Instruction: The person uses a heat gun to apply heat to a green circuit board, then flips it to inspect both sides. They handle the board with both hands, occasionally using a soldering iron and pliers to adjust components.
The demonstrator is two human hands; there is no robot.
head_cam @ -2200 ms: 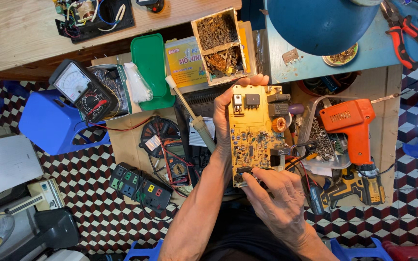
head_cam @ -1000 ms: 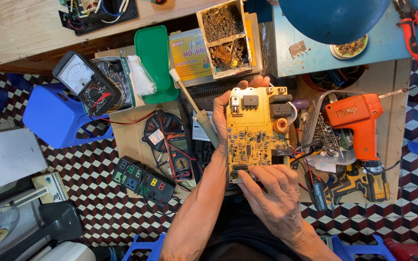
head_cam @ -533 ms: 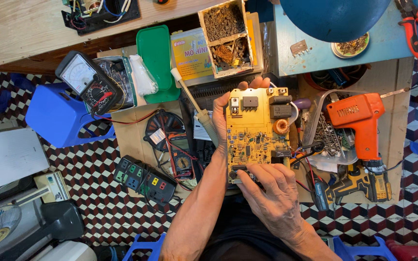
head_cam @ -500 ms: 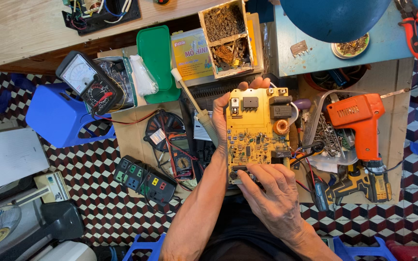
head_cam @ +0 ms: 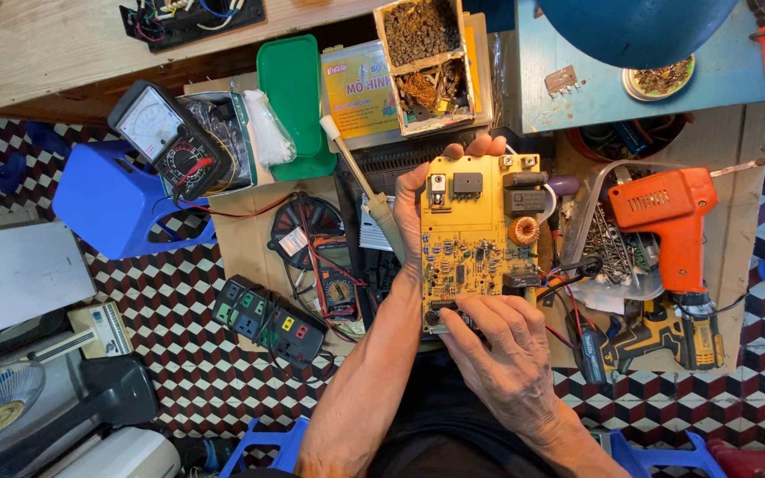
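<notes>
Over the cluttered bench (head_cam: 737, 168) I see the yellow circuit board (head_cam: 475, 239) held up, components still mounted. My left hand (head_cam: 411, 217) wraps its left edge in a closed grip; my right hand (head_cam: 498, 350) pinches the bottom edge. The orange soldering gun (head_cam: 670, 221) lies untouched, so work looks barely begun.

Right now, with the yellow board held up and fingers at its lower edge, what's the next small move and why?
Probably keep the left hand gripping the yellow circuit board steady while the right hand works its bottom edge: its fingertips already rest there, and the board is held above the cluttered cardboard.
</notes>
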